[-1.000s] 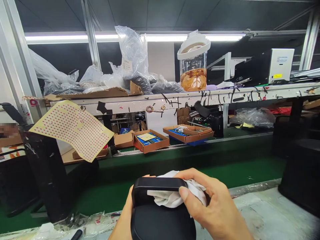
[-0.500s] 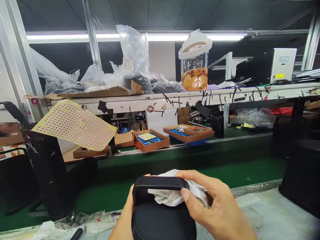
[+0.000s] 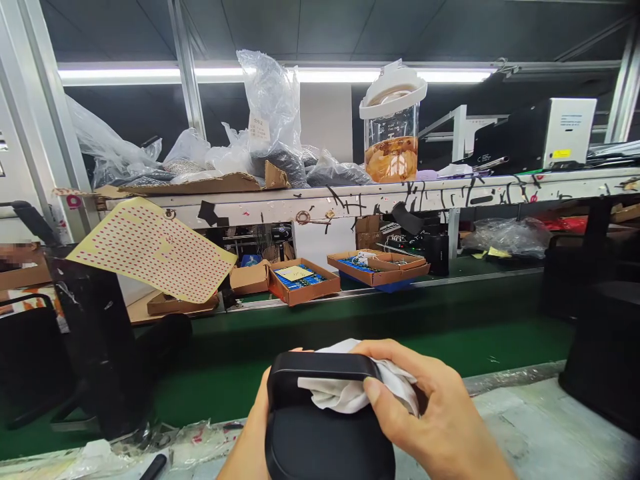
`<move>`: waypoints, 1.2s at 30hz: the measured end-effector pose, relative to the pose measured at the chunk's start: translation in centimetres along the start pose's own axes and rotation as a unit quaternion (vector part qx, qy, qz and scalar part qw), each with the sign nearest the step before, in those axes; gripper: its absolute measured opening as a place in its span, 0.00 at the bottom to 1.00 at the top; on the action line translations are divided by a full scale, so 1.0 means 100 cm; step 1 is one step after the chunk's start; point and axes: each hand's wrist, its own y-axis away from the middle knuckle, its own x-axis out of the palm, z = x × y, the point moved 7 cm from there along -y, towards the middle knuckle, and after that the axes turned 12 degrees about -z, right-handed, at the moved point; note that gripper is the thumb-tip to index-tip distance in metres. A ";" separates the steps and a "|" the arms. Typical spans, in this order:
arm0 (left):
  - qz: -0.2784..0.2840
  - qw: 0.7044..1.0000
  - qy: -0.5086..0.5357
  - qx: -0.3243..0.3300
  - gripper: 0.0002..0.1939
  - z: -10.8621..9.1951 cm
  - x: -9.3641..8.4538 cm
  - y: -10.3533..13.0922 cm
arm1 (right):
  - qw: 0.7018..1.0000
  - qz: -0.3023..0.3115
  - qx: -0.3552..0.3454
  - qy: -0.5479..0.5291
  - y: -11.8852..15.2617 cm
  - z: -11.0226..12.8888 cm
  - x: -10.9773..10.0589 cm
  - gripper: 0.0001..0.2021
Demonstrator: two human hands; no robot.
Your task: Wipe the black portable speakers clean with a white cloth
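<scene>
A black casing with a raised loop-like frame (image 3: 327, 440) is held up low in the middle of the head view. Round its left side wraps my left hand (image 3: 253, 417), its fingers mostly hidden behind the casing. My right hand (image 3: 430, 400) is closed on a crumpled white cloth (image 3: 345, 395), pinching it against the casing's upper right edge. Part of the cloth passes through the opening under the frame, and part shows behind the top bar. What kind of device the casing belongs to I cannot tell.
A green conveyor belt (image 3: 490, 340) runs across behind my hands. Beyond it are open cardboard boxes (image 3: 313, 291) with blue circuit boards. A yellow sticker sheet (image 3: 150, 250) hangs at left. On the shelf above stand plastic bags (image 3: 273, 107) and a jug of brown liquid (image 3: 393, 143).
The whole view has shifted very slightly to the right. Both hands keep their grip on the casing and the cloth, with hardly any movement.
</scene>
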 end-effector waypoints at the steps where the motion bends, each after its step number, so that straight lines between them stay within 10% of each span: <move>1: -0.001 1.000 -0.002 -0.010 0.21 0.001 -0.001 0.000 | 1.000 0.000 0.003 0.003 0.000 0.000 0.000 0.09; 15: 0.044 0.990 -0.052 -0.121 0.16 0.005 -0.001 0.005 | 0.998 0.037 0.048 -0.019 0.000 -0.001 0.002 0.13; 36: -0.016 0.996 -0.025 -0.088 0.18 -0.003 0.007 0.021 | 0.999 0.036 0.016 0.022 -0.003 -0.004 -0.002 0.11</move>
